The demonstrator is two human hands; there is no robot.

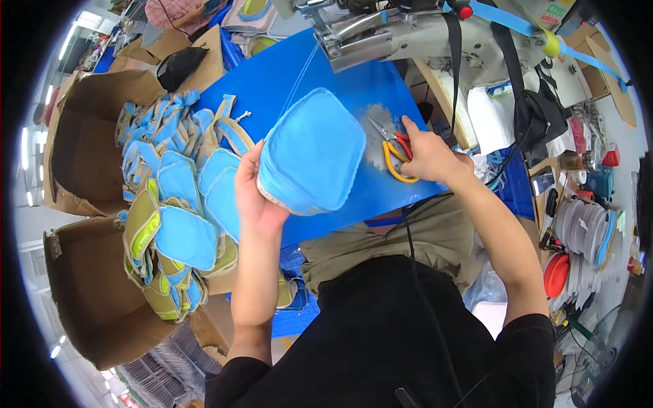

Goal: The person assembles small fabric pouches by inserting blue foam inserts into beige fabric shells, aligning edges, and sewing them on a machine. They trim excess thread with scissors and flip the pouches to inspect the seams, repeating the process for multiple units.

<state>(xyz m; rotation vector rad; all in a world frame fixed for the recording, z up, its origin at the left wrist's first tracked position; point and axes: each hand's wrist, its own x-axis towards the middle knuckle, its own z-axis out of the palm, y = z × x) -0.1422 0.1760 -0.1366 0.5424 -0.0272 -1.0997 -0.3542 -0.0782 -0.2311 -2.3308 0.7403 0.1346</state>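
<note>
Blue fabric piece: light blue, a rounded square (316,149) with a slightly puckered rim; layered sides show at its lower left, with a beige strip beneath. I cannot tell whether it is one piece or several stacked.
Its place: raised over the middle of the blue table (255,71), tilted with its broad face up.
Threads: thin blue lines (299,80) run from its top toward the sewing machine (381,42) at the table's far edge.
Left hand: closed on the piece's left side (262,194), thumb along the rim, fingers mostly hidden beneath.
Right hand: over the scissors' handles (435,158), index finger extended, the others partly curled; I cannot tell whether it grips them.
Scissors: orange and red handles (391,163), blades toward the far edge, on a worn grey patch near the table's right edge.
Left edge: covered by blue, beige and green fabric pieces (183,234), beside two cardboard boxes (88,146).
Open room: bare table beyond the piece toward the far edge, and a narrow strip between piece and scissors; the near edge borders the person's lap.
Writing: a pale label with green print (554,12) beyond the far right corner, too small to read.
</note>
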